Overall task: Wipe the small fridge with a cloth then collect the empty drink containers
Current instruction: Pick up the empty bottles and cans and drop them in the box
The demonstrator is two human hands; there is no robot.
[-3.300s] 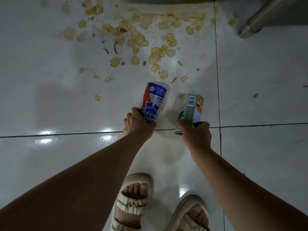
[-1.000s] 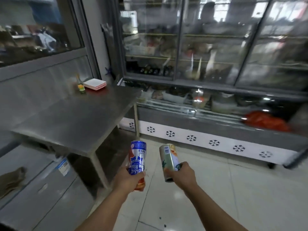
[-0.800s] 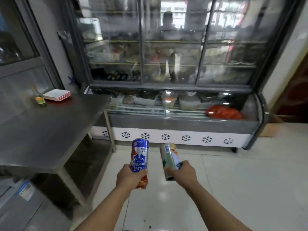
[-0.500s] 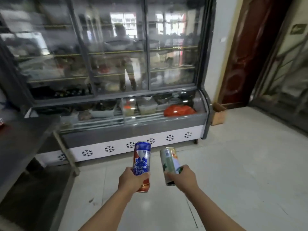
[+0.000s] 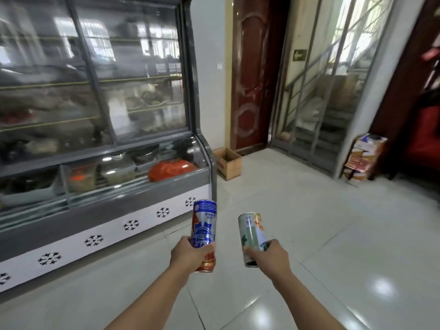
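My left hand (image 5: pixel 188 254) grips a tall blue, red and white can (image 5: pixel 204 225) around its lower half, holding it upside down and roughly upright at waist height. Beside it, my right hand (image 5: pixel 270 258) grips a green and white can (image 5: pixel 250 231) near its lower end, tilted slightly left. Both cans are held out in front of me above the white tiled floor, a short gap between them. No cloth is in view.
A large glass-fronted display fridge (image 5: pixel 100 144) fills the left side. An open cardboard box (image 5: pixel 227 163) sits by its right end, before a dark red door (image 5: pixel 252 75). A metal grille (image 5: pixel 328 91) and stacked cartons (image 5: pixel 364 158) stand at right.
I lifted both cans off the floor by the spilled chips and stood up. Since then my view has swung right, from the steel table past the display fridge to the door.
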